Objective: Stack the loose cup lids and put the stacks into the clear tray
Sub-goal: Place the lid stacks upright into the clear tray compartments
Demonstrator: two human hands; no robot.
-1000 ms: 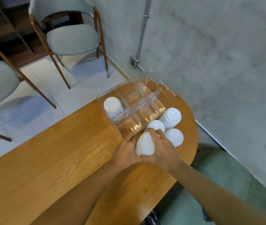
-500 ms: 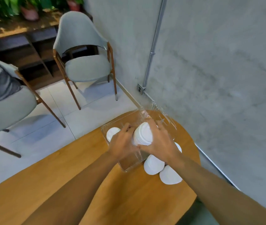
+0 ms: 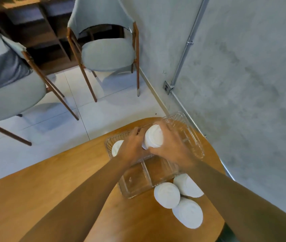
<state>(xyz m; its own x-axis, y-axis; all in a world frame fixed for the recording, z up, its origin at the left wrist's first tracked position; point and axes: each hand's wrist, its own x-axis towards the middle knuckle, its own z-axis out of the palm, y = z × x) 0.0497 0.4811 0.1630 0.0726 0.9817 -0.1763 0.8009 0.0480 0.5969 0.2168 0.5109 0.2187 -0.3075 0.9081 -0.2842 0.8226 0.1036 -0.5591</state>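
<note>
A stack of white cup lids (image 3: 153, 138) is held between both hands over the far middle of the clear tray (image 3: 135, 189). My left hand (image 3: 133, 148) grips its left side and my right hand (image 3: 171, 145) wraps its right side. Another white stack (image 3: 117, 147) stands in the tray's left compartment, partly hidden by my left hand. Three more white lid stacks stand on the wooden table (image 3: 42, 189) by the tray's near right corner: one (image 3: 167, 194), one (image 3: 187, 186) and one (image 3: 188, 213).
The tray has dividers, and its near compartments hold nothing. The table's rounded end lies close to a concrete wall (image 3: 243, 67) on the right. Two grey chairs (image 3: 107, 49) stand on the white tile floor beyond the table.
Both hands lifted the lid stack from the table beside the other stacks and carried it forward over the tray. The view has tilted, so the tray now sits lower in frame.
</note>
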